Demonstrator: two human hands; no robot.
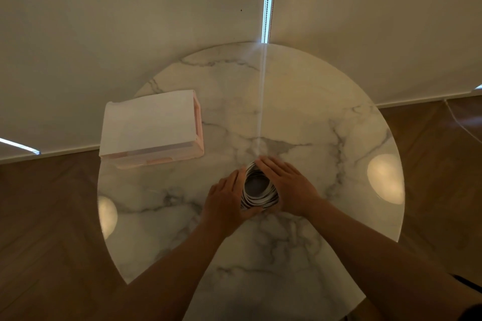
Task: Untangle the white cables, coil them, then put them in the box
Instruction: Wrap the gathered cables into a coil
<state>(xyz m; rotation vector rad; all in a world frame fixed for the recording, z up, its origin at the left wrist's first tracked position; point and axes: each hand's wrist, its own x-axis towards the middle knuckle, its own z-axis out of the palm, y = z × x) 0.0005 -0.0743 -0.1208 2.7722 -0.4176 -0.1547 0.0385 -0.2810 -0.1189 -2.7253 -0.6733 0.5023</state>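
The white cables (257,199) lie wound into one round coil on the marble table (300,112), near its middle. My left hand (227,198) cups the coil's left side, thumb curled under its near edge. My right hand (287,185) lies against the coil's right side with its fingers straight, reaching past the far edge. The box (148,125), white with pink sides, sits at the table's left rim, up and left of the coil, with what looks like a white lid or sheet over its top.
The round table stands over a wooden floor (47,216). Pale blinds (130,21) hang behind it, with a bead chain (268,0) in a bright gap. Two lamp reflections show on the tabletop, left and right.
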